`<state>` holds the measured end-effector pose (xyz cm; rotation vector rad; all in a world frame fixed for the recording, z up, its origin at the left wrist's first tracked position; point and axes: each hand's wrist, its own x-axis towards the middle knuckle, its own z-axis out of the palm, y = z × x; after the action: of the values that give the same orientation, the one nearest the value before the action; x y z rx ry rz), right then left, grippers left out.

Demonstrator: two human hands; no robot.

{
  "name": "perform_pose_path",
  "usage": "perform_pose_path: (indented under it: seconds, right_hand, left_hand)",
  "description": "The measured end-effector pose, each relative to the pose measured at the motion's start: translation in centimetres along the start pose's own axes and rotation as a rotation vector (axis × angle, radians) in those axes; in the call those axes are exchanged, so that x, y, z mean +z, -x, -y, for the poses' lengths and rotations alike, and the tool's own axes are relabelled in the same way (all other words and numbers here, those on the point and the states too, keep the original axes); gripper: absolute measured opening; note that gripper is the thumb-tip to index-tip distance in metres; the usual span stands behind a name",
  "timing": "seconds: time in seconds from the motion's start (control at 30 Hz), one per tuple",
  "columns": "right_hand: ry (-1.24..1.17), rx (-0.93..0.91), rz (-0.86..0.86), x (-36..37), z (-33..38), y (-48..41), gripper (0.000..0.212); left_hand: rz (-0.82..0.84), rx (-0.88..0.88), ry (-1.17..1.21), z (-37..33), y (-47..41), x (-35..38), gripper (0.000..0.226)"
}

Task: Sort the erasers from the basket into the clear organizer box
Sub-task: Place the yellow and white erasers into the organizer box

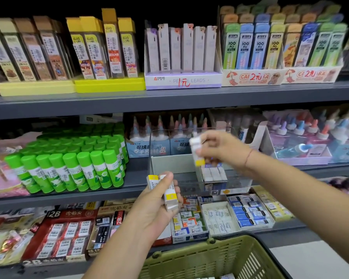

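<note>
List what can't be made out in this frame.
Head view only:
- Contents of the basket: cut off by the bottom edge.
- Label on the eraser in the right hand: motion blur.
- Count of erasers in the left hand: fingers cover them.
- Stack in the clear organizer box: top hidden by the right hand and its eraser.

The clear box [186,175] is open on top and bare on its left side, so there is room to reach in, but erasers [214,174] fill its right side, green glue sticks [73,164] stand close on the left and a shelf [169,104] hangs above.
</note>
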<state>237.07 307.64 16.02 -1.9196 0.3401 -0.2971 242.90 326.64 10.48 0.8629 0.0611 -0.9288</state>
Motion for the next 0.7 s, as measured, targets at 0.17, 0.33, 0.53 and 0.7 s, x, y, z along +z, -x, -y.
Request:
perform_pose_path:
  seconds: [0.17,0.33,0.53,0.7]
  right_hand:
    - [0.336,-0.015,-0.315,-5.4,-1.6,-4.9,0.021]
    - [0.551,0.013,-0.174,-5.3,-3.7,-8.2,0.026]
    - [0.798,-0.062,-0.168,-4.2,-5.2,-8.2,0.012]
    - [1.085,-0.064,-0.183,-3.6,-5.5,-8.1,0.014]
  left_hand:
    - [-0.048,-0.006,0.133,-0.5,-0.4,-0.4,0.019]
    - [-0.045,-0.035,0.193,-0.6,-0.5,-0.3,0.026]
    - [-0.019,-0.056,0.210,-0.9,-0.6,-0.2,0.032]
    - [0.005,-0.041,0.147,-0.7,-0.5,-0.4,0.034]
